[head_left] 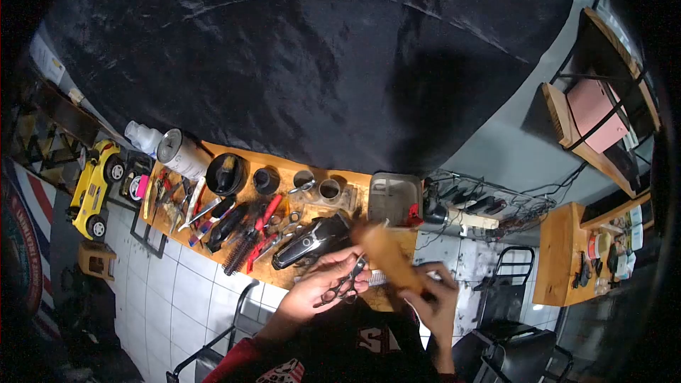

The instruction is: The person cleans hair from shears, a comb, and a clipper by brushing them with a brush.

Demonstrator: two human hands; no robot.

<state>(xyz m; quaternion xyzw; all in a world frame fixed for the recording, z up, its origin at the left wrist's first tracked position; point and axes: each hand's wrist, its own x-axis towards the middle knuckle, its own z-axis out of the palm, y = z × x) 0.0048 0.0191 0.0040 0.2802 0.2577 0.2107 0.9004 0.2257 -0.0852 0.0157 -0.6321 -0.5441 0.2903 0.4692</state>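
My left hand [318,289] is closed around a pair of dark scissors [345,288], with the finger rings toward my wrist. A light-toothed comb [377,278] shows beside those fingers, partly behind the brush. In my right hand [436,301] is a wooden-handled brush [391,261], smeared by motion. Its dark bristle end points up and left, close over the left hand's scissors. Just beyond my left hand, a black hair clipper [312,241] lies on the wooden table [406,241].
On the table are a round hairbrush [241,252], a black bowl [227,174], a grey tray [396,200], a spray can [183,154] and several small tools. Black cloth [298,71] hangs beyond. A yellow toy car [94,188] stands left; chairs [514,351] are nearby.
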